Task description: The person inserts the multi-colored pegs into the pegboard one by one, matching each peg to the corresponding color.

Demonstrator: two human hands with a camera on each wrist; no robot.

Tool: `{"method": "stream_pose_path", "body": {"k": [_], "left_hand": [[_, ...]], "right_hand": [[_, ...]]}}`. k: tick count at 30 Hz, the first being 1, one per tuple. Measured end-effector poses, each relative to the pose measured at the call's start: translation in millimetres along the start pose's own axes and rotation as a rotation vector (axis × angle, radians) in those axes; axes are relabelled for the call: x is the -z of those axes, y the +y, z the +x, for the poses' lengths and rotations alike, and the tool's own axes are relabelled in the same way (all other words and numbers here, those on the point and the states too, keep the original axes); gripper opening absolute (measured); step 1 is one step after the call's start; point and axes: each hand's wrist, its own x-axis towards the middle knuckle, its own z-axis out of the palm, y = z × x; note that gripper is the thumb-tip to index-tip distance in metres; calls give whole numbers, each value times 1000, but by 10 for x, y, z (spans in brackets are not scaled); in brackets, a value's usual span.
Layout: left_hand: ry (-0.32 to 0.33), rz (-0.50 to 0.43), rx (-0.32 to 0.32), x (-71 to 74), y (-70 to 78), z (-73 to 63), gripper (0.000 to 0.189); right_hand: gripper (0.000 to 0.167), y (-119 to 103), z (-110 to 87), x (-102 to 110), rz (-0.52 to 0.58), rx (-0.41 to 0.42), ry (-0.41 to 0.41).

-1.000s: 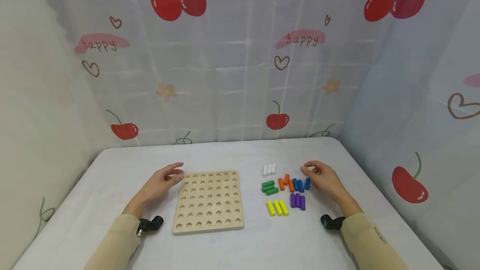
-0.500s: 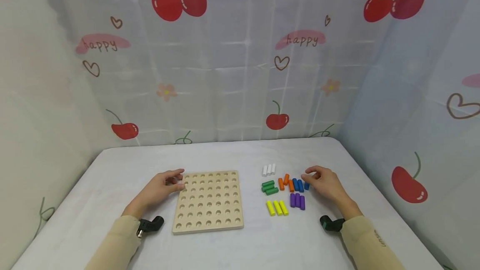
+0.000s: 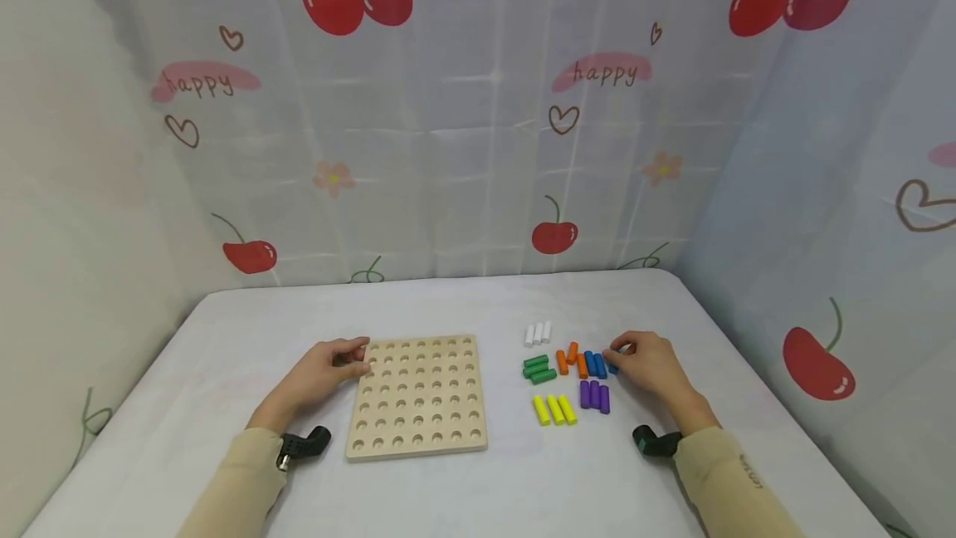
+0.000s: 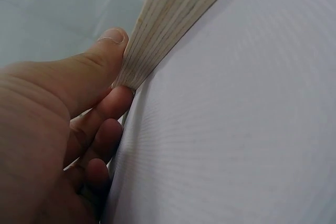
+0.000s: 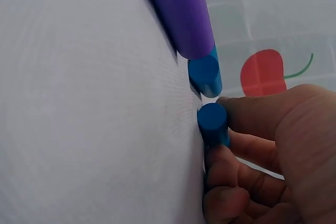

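A square wooden pegboard with rows of round holes lies flat on the table. My left hand holds its far left corner, the thumb against the layered edge and the index finger at the corner. At the right, my right hand pinches a blue peg between thumb and fingers. That peg lies low at the white cloth, just right of two other blue pegs. A purple peg shows close by in the right wrist view; several purple pegs lie nearer me.
Left of the blue pegs lie orange pegs and green pegs. White pegs lie farther back, yellow pegs nearer me. A white cloth covers the table; printed curtains stand around it.
My right hand has come down onto the rightmost blue peg and now pinches it. The left hand's fingers have lowered and closed on the pegboard's corner. The view has tilted slightly.
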Motion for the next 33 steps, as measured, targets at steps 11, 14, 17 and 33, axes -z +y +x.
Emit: {"method": "stream_pose_path", "body": {"k": [11, 14, 17, 33], "left_hand": [[-4, 8, 16, -9, -16, -53, 58], [10, -3, 11, -19, -10, -25, 58], [14, 0, 9, -18, -1, 4, 57], [20, 4, 17, -15, 22, 23, 55]], "right_hand": [[23, -80, -40, -45, -25, -37, -20], [22, -89, -26, 5, -27, -23, -23], [26, -95, -13, 64, -27, -15, -31], [32, -350, -54, 193, 98, 56, -96]]}}
